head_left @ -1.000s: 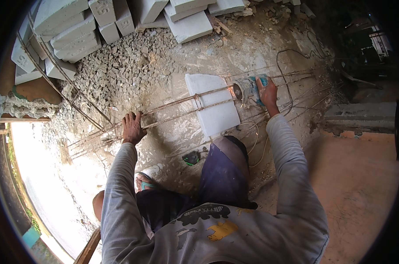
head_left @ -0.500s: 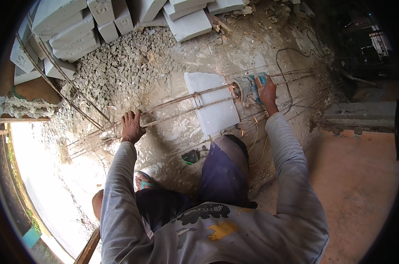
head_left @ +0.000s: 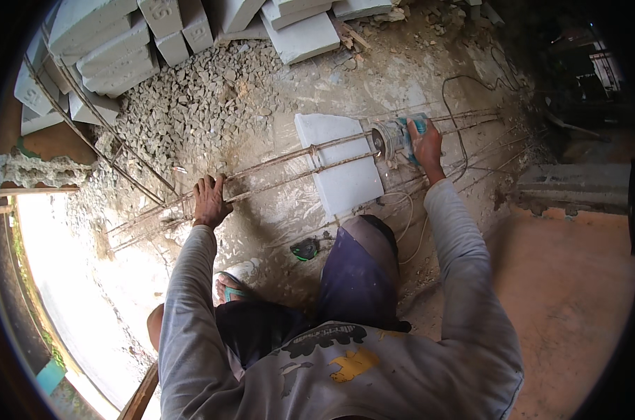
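Observation:
My right hand is closed round a blue-green angle grinder. Its disc is at the upper of two long rusty reinforcing bars, close to the right edge of a white slab. The white slab lies under the bars, which run from lower left to upper right. Wire ties or small stirrups join the reinforcing bars. Over their left part lies my left hand, its fingers bent across the steel and pressing or gripping it; the fingertips' undersides are hidden.
Pale concrete blocks are stacked at the upper left beside a gravel heap. A dark cable curves behind the grinder. A small black-and-green object lies near my knee. More bars lean at the left.
Orange sparks seen around the grinder earlier no longer show. The grinder and my right hand have shifted very slightly right. My left hand stays in place on the bars.

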Tool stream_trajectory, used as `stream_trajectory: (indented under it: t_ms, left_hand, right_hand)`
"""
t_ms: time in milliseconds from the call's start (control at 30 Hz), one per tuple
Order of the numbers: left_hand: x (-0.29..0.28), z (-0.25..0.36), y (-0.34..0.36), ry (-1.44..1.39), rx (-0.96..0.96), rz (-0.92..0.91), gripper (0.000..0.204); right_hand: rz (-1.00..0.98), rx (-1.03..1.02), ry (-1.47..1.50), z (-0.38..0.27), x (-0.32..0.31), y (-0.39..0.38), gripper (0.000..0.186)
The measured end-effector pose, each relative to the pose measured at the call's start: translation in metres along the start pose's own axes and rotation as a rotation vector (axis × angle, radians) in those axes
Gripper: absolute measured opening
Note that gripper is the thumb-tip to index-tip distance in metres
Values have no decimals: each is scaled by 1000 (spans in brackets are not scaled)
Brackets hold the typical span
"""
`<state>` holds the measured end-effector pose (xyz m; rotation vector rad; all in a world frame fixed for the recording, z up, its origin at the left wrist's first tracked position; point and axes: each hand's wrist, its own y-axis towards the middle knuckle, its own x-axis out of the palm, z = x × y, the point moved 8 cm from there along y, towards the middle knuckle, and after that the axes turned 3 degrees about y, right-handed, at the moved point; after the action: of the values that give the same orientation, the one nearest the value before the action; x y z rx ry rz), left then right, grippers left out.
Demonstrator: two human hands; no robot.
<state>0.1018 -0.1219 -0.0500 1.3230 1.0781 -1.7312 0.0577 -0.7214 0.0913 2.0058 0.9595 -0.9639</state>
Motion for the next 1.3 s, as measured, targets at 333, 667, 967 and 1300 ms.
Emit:
stream_trajectory:
  t_ms: [333,667,967,1300]
  left_hand:
    - [0,-2,5,19,17,-32,99]
    - [-19,-21,39,-333,177,-530,97]
    - [-15,-23,59,-370,94,-695,87]
    - [-6,-29,52,-477,122,-569,86]
  right_hand:
    - [72,28,117,18,-9,-1,38]
    - [153,117,289,-6,-61,-2,29]
    - [105,34,261,-26,-36,3,38]
    - [114,-12,138,-26,-22,13,40]
